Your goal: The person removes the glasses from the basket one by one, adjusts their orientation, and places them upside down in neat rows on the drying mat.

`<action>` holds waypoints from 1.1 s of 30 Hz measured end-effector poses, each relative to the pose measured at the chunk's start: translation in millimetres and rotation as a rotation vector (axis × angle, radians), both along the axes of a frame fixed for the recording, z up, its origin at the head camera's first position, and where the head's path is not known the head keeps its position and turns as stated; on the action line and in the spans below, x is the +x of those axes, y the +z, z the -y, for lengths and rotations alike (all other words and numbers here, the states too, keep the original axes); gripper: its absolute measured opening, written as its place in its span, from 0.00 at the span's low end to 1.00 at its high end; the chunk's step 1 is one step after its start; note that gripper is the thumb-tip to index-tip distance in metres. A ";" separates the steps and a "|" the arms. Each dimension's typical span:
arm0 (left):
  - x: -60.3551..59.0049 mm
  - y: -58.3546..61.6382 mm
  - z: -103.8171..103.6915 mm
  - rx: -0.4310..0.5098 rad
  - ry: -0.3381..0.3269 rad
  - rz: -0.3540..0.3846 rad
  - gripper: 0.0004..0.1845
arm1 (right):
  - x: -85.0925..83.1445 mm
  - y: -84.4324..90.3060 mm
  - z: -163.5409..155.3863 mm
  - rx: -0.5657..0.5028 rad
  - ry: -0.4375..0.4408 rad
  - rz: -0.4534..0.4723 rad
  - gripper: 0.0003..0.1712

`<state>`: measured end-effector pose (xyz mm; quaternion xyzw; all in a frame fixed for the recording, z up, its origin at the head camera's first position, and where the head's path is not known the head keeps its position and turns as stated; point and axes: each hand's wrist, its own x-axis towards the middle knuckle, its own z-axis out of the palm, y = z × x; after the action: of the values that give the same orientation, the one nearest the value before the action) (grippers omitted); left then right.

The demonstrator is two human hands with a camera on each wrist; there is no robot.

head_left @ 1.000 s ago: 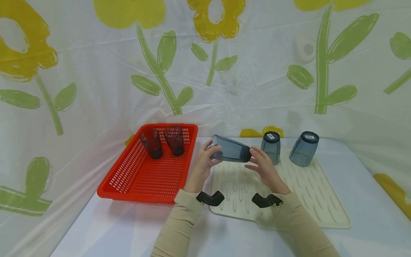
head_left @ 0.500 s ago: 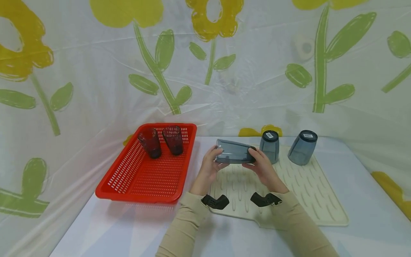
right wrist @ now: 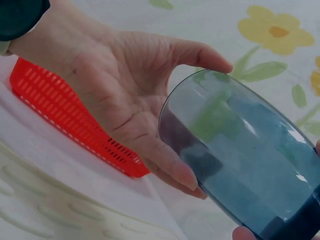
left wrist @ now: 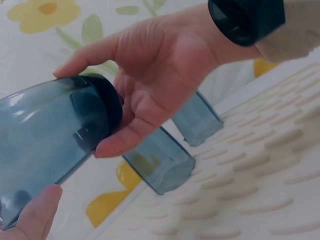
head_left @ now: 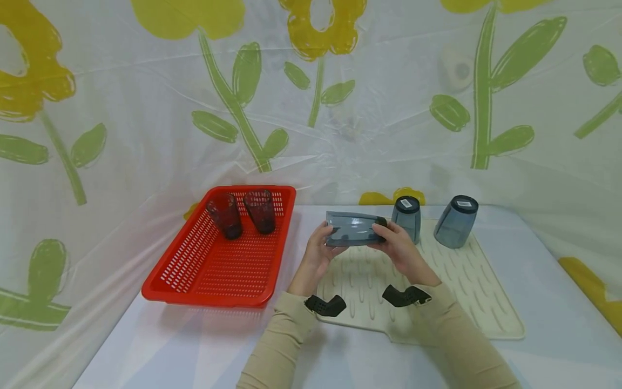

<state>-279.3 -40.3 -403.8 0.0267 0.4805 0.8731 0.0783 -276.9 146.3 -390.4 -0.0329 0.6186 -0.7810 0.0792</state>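
A blue-grey tinted tumbler [head_left: 353,229] lies sideways in the air over the back of the cream ridged mat [head_left: 359,292], its mouth to the left and its dark base to the right. My left hand [head_left: 318,249] pinches the rim end, thumb on the near side; the right wrist view shows this hand [right wrist: 135,95] with fingers and thumb across the rim. My right hand [head_left: 400,249] grips the base end. In the left wrist view its thumb and fingers [left wrist: 125,140] span the thick base. The tumbler's inside looks empty through the clear wall.
Two matching tumblers stand upside down at the mat's back, one [head_left: 413,220] just behind my right hand, the other [head_left: 455,226] farther right. A red perforated basket [head_left: 281,254] at left holds two dark-looking tumblers [head_left: 224,216] leaning at its back. A flower-printed sheet [head_left: 389,108] hangs behind.
The tumbler has tipped from slanting to nearly level and shifted slightly right. My right hand has closed from loosely touching the base to gripping it, while my left hand moved a little right.
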 end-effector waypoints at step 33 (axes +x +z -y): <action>-4.0 12.4 21.8 -0.222 -0.143 -0.025 0.37 | -13.0 50.7 -27.3 0.393 0.039 -0.116 0.37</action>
<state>-283.3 -62.1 -391.3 0.0630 0.5720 0.8063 0.1369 -289.9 173.6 -339.6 -0.0737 0.7620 -0.6402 0.0632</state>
